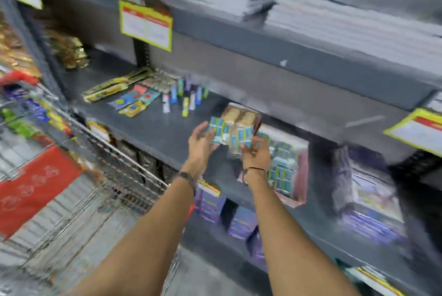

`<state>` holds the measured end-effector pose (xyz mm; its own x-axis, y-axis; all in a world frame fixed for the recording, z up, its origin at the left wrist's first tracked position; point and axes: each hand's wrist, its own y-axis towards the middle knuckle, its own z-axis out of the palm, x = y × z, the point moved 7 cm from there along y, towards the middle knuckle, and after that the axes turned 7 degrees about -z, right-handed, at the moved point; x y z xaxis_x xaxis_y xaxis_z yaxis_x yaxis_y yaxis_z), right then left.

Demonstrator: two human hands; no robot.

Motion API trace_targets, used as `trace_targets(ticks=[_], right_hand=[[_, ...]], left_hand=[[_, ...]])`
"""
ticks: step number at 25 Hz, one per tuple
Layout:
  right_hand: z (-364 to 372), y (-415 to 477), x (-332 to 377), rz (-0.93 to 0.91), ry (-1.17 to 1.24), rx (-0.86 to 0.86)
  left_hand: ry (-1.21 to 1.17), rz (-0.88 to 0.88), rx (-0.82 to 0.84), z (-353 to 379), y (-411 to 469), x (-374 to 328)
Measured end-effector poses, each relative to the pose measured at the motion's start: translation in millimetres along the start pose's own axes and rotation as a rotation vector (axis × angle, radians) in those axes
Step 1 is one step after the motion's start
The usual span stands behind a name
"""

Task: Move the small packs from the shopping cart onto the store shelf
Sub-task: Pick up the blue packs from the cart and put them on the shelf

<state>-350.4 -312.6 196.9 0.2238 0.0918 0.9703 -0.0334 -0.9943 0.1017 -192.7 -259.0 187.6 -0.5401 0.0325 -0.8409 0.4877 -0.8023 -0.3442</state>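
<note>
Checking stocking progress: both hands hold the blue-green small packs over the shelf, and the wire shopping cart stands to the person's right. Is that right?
Not quite. The head view shows the shopping cart on the person's left, not right. The rest holds: left hand and right hand hold the small packs over the shelf.

- Heavy motion blur all over; shopping cart and price tags smeared
- Even, moderately bright store light
- Wide-angle bending at edges

Head view, looking down, shelf near.
</note>
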Motion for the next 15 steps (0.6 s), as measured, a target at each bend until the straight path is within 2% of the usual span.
trace_targets(ticks=[2, 4, 6, 10, 13, 15], right_hand=[[-59.6, 6.3, -19.3, 0.08, -0.097, -0.168], [-100.8, 4.7, -39.1, 0.197, -0.289, -0.228], [-119.8, 1.3, -53.9, 0.29, -0.44, -0.197], [-116.6, -0.6, -55.6, 0.245, -0.537, -0.082], [-111.5, -2.5, -47.0, 0.195, -0.755, 0.0], [-105.0, -5.4, -42.8, 0.128, -0.909, 0.047]], left_hand=[[0.196, -0.061, 0.167, 45.4, -10.6, 31.0], [0.585, 0.046, 0.213, 74.0, -21.2, 50.7], [0.946, 0.192, 0.227, 92.7, -25.3, 63.5], [1.399, 0.207, 0.335, 105.0, -27.5, 80.5], [1.751, 0.466, 0.218, 113.2, -32.9, 76.8], [1.873, 0.574, 0.189, 114.8, -30.4, 77.7]])
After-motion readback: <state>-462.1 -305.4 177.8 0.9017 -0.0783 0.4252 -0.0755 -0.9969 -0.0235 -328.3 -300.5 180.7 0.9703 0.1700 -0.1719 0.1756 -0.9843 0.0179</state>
